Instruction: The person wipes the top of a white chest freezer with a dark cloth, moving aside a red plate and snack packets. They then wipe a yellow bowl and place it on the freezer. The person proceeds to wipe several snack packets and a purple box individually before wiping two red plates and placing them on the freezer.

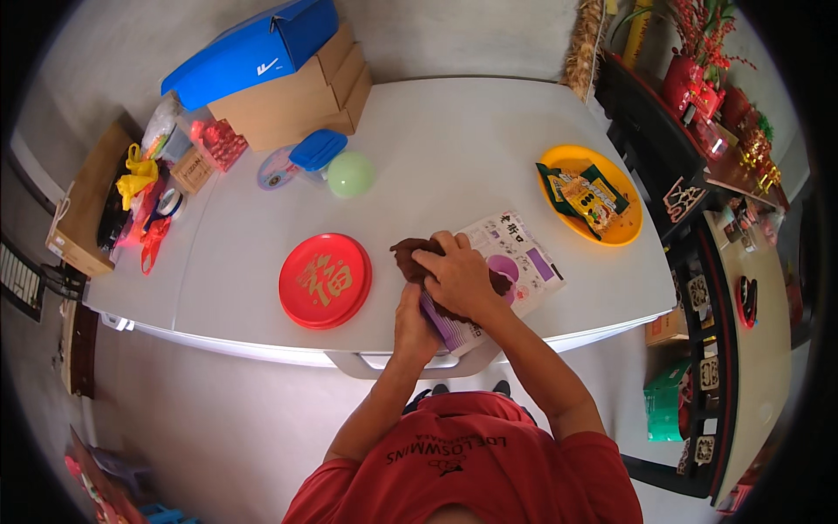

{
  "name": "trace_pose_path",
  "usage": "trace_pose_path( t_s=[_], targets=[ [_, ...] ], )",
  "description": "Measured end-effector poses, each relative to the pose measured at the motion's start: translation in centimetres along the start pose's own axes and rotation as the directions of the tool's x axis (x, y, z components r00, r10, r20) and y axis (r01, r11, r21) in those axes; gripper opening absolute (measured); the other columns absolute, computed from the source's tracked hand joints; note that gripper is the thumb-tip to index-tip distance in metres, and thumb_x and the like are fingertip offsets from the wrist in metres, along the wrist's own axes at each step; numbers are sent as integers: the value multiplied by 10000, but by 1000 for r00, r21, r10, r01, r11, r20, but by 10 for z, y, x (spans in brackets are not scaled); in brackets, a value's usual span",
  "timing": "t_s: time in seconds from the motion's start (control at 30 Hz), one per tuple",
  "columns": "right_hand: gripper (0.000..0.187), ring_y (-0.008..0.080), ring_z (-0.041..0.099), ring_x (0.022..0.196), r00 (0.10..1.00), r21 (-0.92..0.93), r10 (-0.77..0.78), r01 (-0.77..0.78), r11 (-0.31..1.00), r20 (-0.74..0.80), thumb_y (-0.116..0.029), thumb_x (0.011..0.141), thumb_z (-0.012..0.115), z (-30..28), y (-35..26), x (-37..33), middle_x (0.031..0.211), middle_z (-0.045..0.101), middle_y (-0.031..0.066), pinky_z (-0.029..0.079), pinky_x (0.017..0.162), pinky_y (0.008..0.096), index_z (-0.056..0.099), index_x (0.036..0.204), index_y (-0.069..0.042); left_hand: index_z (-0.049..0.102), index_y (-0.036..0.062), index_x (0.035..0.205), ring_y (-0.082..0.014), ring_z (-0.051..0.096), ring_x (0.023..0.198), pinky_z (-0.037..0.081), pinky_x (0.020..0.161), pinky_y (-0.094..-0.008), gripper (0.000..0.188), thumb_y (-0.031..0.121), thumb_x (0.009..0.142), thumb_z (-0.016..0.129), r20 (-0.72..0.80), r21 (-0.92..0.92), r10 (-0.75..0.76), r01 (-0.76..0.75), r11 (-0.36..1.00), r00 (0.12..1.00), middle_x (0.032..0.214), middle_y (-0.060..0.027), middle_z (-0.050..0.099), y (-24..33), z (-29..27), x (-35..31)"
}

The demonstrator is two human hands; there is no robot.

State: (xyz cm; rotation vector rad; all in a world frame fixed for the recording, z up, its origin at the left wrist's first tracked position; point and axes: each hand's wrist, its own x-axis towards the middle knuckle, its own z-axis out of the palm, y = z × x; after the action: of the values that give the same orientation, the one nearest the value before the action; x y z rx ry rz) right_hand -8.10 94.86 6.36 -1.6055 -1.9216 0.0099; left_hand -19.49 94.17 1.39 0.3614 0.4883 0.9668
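Note:
My right hand (pixel 458 278) lies over a crumpled dark brown cloth (pixel 408 254), its fingers bent onto the fabric. Beneath the cloth is a white and purple printed packet (pixel 534 262) near the table's front edge. My left hand (pixel 412 327) grips the packet's purple-striped near edge from the left side; part of its fingers is hidden behind the packet and cloth. Left of my hands sits a red lidded round box (pixel 325 281) with a gold character on top. A yellow plate (pixel 635 218) stands to the right, holding several green and yellow snack packets (pixel 587 203).
At the back left, a blue shoebox (pixel 236 65) rests on stacked brown cartons (pixel 288 113). In front are a blue-lidded container (pixel 318 150) and a pale green ball-like object (pixel 351 174). An open carton (pixel 83 201) with bags stands far left. Dark chairs (pixel 650 140) flank the table's right.

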Motion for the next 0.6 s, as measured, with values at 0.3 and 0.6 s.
trace_pose_path(
  t_s=[0.3, 0.6],
  targets=[
    [344, 288, 537, 907, 965, -44, -251, 248, 968, -81, -106, 669, 676, -19, -23, -86, 1134, 541, 95, 472, 726, 388, 666, 1012, -112, 460, 68, 1274, -281, 588, 1068, 492, 918, -441, 544, 493, 938, 498, 10, -13, -56, 56, 998, 998, 1183, -141, 583, 14, 16, -13],
    [496, 361, 559, 1013, 981, -53, 44, -55, 997, -191, -18, 645, 690, -46, 20, -126, 1174, 542, 172, 489, 827, 417, 634, 1134, -82, 494, 39, 1215, -201, 625, 978, 546, 847, -373, 277, 136, 961, 547, -99, 179, 128, -109, 978, 987, 1121, -97, 618, -2, 14, -5]
  ],
)
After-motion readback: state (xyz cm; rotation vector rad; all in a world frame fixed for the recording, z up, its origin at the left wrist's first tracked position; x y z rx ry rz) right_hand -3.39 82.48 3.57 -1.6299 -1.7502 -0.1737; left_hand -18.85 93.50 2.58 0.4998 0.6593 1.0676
